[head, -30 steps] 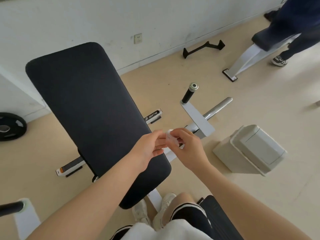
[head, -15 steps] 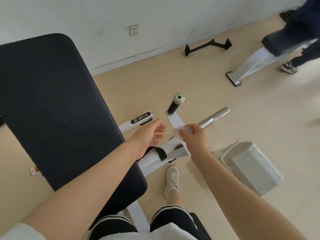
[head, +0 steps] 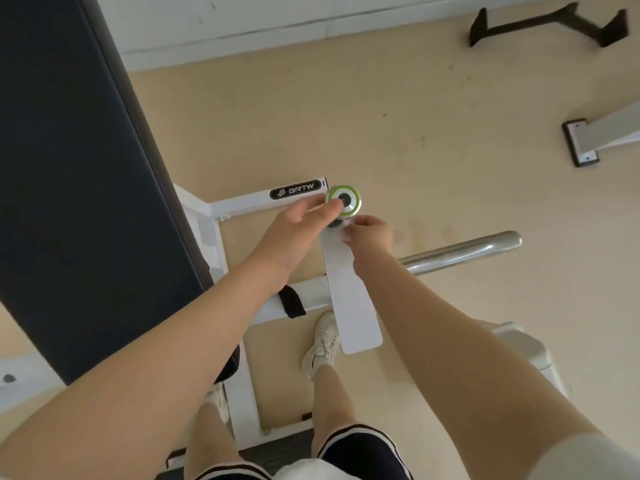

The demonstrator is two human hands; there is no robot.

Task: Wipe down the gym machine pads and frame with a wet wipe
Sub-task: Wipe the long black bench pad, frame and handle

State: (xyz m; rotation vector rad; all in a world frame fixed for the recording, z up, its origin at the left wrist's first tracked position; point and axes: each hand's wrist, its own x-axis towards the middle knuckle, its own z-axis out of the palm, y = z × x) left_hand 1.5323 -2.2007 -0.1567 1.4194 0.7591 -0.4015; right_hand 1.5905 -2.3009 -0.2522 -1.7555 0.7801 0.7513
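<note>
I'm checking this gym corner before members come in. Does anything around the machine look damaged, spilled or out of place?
Nothing looks broken or spilled. The beige floor shows scattered dark scuffs and specks. A black handle attachment lies loose on the floor by the wall rather than racked. The black pad and white frame look intact.

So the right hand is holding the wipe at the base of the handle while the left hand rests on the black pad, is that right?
Not quite. In the head view the left hand is not on the black pad; it reaches to the handle, fingers at its green-ringed cap. The right hand does hold the wipe at the handle's base.
</note>
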